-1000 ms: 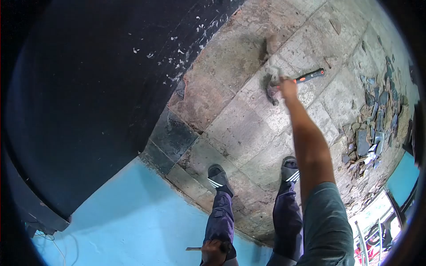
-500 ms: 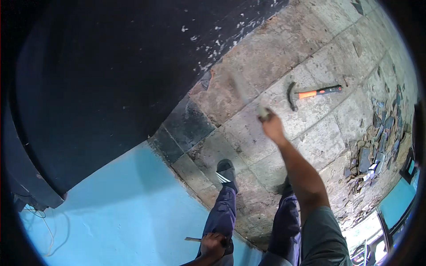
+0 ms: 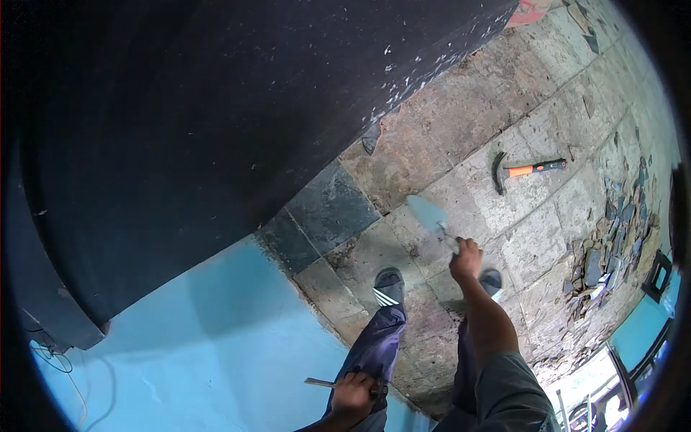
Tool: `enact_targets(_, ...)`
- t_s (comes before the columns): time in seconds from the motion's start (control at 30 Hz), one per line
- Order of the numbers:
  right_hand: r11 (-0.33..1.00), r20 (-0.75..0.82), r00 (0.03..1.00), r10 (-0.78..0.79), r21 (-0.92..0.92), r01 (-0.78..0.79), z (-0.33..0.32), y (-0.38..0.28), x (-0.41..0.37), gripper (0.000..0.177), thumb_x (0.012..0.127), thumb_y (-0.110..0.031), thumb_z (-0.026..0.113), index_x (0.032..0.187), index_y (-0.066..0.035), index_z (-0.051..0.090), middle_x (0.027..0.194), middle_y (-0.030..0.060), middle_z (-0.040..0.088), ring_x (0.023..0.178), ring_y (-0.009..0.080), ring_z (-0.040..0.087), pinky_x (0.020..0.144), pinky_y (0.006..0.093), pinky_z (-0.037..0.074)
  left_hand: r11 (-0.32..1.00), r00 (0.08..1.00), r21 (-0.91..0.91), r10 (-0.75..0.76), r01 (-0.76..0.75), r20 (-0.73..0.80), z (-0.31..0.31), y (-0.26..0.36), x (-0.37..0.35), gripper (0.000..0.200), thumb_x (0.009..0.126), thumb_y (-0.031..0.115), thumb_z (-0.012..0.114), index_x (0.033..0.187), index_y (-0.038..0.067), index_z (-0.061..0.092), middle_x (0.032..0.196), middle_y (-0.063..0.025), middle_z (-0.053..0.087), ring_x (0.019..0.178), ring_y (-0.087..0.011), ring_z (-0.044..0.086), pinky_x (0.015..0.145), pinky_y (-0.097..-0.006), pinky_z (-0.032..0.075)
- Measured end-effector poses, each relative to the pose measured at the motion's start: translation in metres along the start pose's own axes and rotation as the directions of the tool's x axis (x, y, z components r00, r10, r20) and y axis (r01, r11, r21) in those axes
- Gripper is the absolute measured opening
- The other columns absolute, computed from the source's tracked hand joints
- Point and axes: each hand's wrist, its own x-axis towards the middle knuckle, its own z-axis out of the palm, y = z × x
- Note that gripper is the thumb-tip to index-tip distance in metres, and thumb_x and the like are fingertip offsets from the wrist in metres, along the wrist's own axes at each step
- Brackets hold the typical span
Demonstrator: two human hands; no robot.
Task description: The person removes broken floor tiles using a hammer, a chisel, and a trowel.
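A pointing trowel [image 3: 427, 213] is gripped by its handle in my right hand [image 3: 466, 261], its pale blade reaching over the floor slabs toward the dark wall. Close to my left knee, my left hand [image 3: 353, 394] is closed around a thin tool with a flat metal end [image 3: 319, 382]; its kind is hidden by my fingers. A claw hammer [image 3: 531, 169] with an orange and black handle lies on the slabs to the right of the trowel. Dark slate tiles [image 3: 332, 200] sit in the floor left of the trowel blade.
Broken tile pieces [image 3: 604, 252] are heaped on the right. A black wall [image 3: 216, 129] fills the upper left, and a light blue wall [image 3: 216, 317] rises below it. My striped slippers [image 3: 389, 286] stand on the slabs. Cables [image 3: 65, 363] hang at the lower left.
My right hand has drawn the trowel back toward my feet, and its blade now shows clearly. The view has shifted, moving the floor and hammer rightward. My left hand keeps its tool.
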Motion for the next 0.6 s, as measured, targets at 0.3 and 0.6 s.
enact_targets(0.3, 0.979, 0.032, 0.991, -0.127, -0.157, 0.13, -0.026, 0.103, 0.019, 0.053, 0.08, -0.031, 0.074, 0.128, -0.014, 0.06, 0.12, 0.0103, 0.056, 0.117, 0.0317, 0.05, 0.101, 0.0515, 0.036, 0.991, 0.99, -0.055, -0.114, 0.119, 0.08, -0.015, -0.008, 0.023, 0.032, 0.079, 0.028, 0.075, 0.102, 0.007, 0.067, 0.116, -0.0166, 0.062, 0.109, -0.0334, 0.058, 0.09, -0.0519, 0.045)
enact_targets(0.6, 0.965, -0.368, 0.9, -0.233, 0.028, 0.261, -0.012, 0.09, 0.088, 0.056, 0.086, -0.033, 0.069, 0.133, -0.006, 0.054, 0.125, 0.0168, 0.055, 0.121, 0.0345, 0.048, 0.105, 0.0497, 0.031, 0.937, 0.942, 0.092, 0.333, -0.336, 0.046, -0.006, 0.016, 0.279, 0.02, 0.076, 0.013, 0.069, 0.095, 0.005, 0.065, 0.09, -0.015, 0.064, 0.089, -0.0366, 0.064, 0.08, -0.0478, 0.05)
